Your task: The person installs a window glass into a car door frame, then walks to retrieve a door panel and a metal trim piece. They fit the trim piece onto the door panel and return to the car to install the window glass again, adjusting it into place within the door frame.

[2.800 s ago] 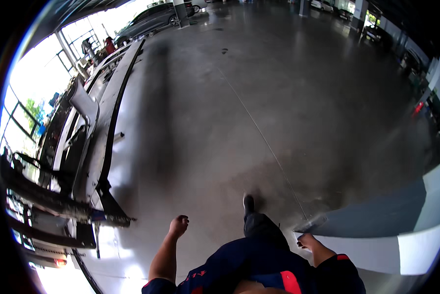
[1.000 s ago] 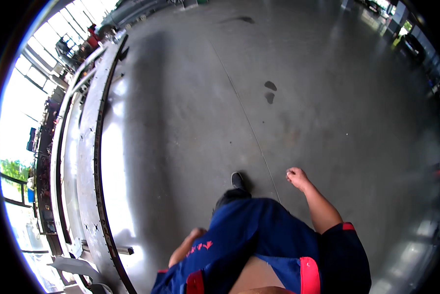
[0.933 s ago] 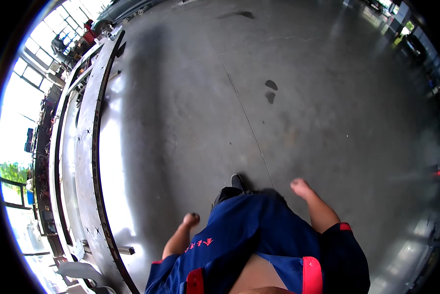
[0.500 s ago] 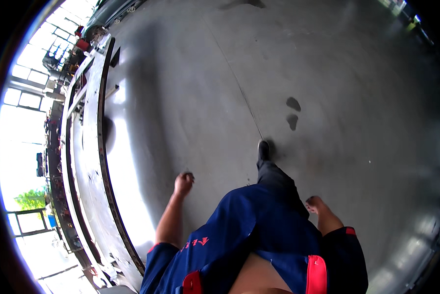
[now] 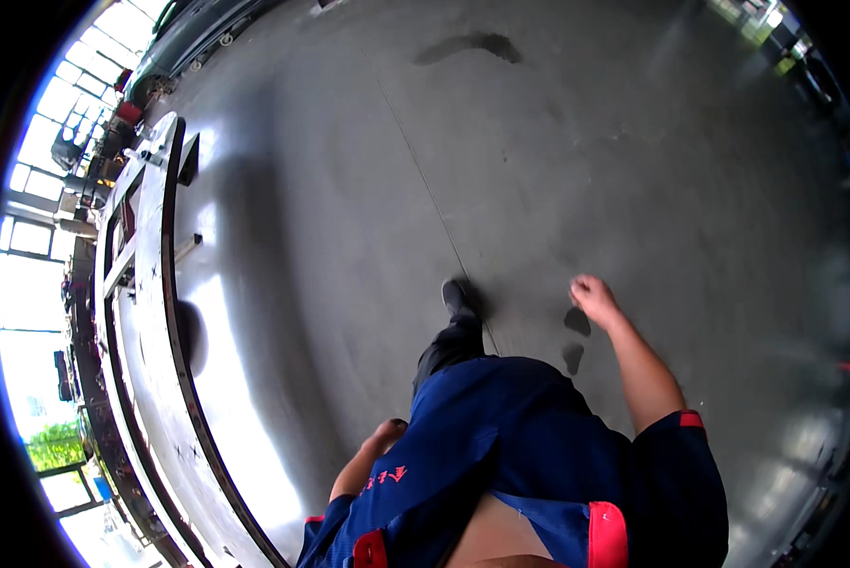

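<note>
My right hand (image 5: 593, 298) is swung forward over the grey floor (image 5: 368, 275), its fingers curled in a loose fist, and nothing shows in it. Low beside the left side of my blue shirt (image 5: 529, 407) is my left hand (image 5: 387, 433). Its fingers are dark and small here, so their pose is hard to make out. Both hands are apart from any object around them. One dark shoe (image 5: 458, 297) shows in front of me, below a dark trouser leg (image 5: 450, 346).
Along my left runs a long, pale metal frame (image 5: 172, 284) with a dark edge. A car (image 5: 184, 52) stands at the far left, beside cluttered shelves and bright windows. Dark stains (image 5: 576, 322) mark the floor near my right hand, and another stain (image 5: 472, 44) lies farther ahead.
I have stepped forward; the floor stains and the metal frame now sit lower in view. My right hand has swung forward, my left hand back, and the other foot is now in front.
</note>
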`<action>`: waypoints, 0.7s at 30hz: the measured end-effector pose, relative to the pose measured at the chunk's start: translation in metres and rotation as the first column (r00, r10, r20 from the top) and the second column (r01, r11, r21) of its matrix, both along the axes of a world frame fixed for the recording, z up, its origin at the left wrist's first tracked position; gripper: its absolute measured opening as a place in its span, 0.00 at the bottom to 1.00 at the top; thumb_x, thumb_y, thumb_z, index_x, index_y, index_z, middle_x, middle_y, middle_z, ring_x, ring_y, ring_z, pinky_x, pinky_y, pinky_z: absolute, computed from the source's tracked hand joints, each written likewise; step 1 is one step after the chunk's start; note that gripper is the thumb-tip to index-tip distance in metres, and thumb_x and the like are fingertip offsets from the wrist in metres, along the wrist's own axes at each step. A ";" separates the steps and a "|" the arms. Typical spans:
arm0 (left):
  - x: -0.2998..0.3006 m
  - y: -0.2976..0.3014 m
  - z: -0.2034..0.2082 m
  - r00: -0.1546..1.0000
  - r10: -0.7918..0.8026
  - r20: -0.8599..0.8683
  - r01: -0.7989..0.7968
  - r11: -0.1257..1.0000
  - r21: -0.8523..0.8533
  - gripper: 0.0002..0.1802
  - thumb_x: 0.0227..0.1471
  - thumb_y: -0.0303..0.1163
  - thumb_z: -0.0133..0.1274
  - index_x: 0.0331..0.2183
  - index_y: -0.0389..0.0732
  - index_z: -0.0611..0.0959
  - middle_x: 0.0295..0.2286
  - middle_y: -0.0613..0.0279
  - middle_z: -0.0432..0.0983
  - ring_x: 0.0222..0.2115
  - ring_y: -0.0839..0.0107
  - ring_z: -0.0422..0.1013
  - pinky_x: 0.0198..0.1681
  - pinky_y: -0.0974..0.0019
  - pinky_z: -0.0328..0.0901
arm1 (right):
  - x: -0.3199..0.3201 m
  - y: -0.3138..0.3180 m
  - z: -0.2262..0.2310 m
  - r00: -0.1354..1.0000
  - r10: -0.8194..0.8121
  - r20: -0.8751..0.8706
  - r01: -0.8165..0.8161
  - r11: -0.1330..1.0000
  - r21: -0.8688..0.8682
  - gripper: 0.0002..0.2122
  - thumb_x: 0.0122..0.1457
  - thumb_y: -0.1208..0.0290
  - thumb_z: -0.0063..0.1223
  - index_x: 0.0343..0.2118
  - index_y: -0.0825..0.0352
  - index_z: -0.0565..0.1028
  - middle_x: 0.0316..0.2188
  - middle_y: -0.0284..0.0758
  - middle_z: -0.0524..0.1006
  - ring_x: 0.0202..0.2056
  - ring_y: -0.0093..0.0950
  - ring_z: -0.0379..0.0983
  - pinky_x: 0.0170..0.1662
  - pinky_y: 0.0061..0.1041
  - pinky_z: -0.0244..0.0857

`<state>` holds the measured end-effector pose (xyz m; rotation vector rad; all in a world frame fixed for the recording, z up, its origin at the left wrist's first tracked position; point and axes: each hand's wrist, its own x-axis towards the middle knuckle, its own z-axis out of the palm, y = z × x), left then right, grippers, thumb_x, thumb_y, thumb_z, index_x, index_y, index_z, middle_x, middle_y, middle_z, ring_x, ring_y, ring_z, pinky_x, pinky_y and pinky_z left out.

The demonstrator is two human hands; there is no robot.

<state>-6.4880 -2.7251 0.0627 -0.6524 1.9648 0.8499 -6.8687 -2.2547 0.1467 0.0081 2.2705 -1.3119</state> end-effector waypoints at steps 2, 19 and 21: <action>-0.074 -0.050 -0.029 0.900 -0.431 -0.071 0.428 0.903 -0.043 0.16 0.51 0.33 0.41 0.36 0.41 0.82 0.38 0.52 0.78 0.39 0.52 0.75 0.39 0.53 0.71 | -0.007 0.010 -0.033 0.972 -0.144 0.186 0.119 0.983 0.139 0.10 0.61 0.70 0.43 0.25 0.68 0.71 0.19 0.31 0.72 0.21 0.23 0.68 0.28 0.27 0.64; -0.670 -0.241 0.050 0.969 0.084 -0.234 -0.110 0.989 -0.098 0.16 0.53 0.39 0.42 0.33 0.45 0.83 0.30 0.53 0.80 0.33 0.56 0.76 0.40 0.58 0.70 | -0.480 -0.144 -0.077 0.863 0.051 0.503 -0.254 0.904 0.344 0.11 0.57 0.66 0.46 0.26 0.69 0.75 0.23 0.38 0.77 0.24 0.33 0.70 0.32 0.34 0.65; -0.694 -0.239 0.064 0.981 -0.152 -0.122 0.150 0.988 -0.022 0.15 0.52 0.39 0.45 0.36 0.46 0.83 0.31 0.53 0.80 0.37 0.60 0.75 0.41 0.60 0.68 | -0.590 -0.195 -0.026 0.987 0.048 0.156 -0.084 0.969 0.231 0.14 0.56 0.63 0.48 0.23 0.70 0.74 0.22 0.40 0.77 0.25 0.34 0.70 0.33 0.33 0.65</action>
